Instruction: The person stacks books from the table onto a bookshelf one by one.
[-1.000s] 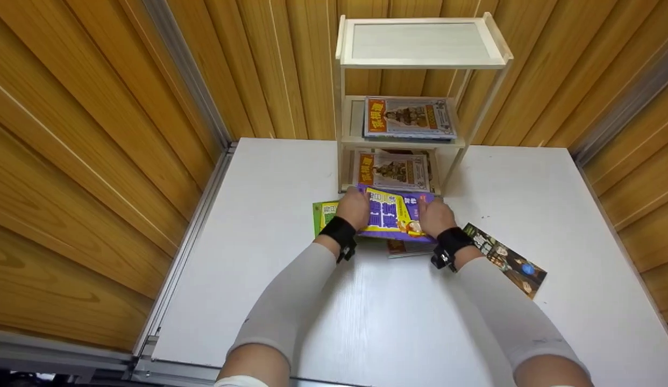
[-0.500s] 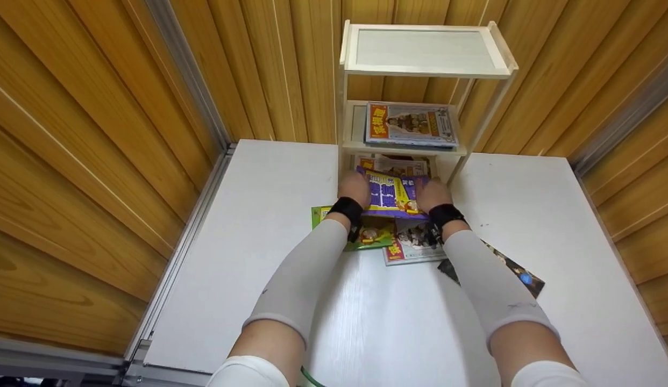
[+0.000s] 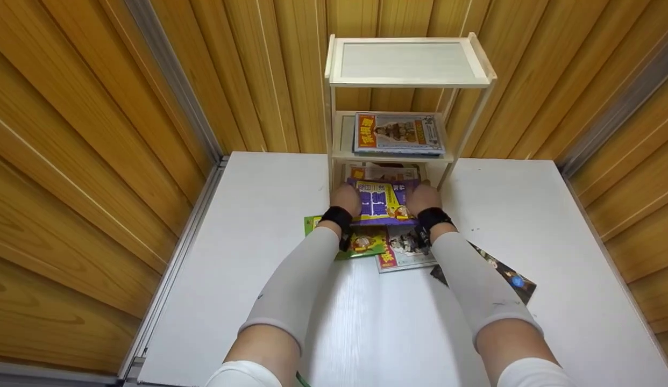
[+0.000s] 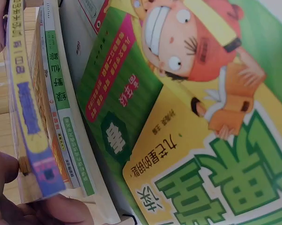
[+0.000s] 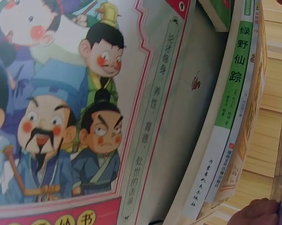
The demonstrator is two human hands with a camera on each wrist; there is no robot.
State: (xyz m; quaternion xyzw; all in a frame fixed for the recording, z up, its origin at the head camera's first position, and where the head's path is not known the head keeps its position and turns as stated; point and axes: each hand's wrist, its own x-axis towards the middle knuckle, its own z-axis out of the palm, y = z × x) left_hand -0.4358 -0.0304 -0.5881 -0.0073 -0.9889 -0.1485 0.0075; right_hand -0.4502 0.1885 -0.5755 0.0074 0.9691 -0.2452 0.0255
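Both hands hold a purple and yellow book (image 3: 379,203) at the lower tier of a small shelf (image 3: 409,59). My left hand (image 3: 346,200) grips its left edge, and my right hand (image 3: 423,199) grips the right edge. In the left wrist view the book's purple spine (image 4: 31,117) sits between thumb and fingers. Just behind it, books with a green and white spine (image 5: 232,79) lie stacked on the lower tier. Beneath the forearms, a green book (image 3: 366,243) and a pale book with cartoon figures (image 3: 401,260) lie on the table.
A dark book (image 3: 519,279) lies aslant by the right forearm. The middle tier carries a book stack (image 3: 401,134). Shelf posts flank the lower tier, one of them the right post (image 3: 468,121). Wood-panelled walls (image 3: 248,70) border the white table (image 3: 226,290).
Both hands have carried the purple book forward from over the table to the lower tier, over the books there. The green and pale books are more exposed. The head view has shifted slightly.
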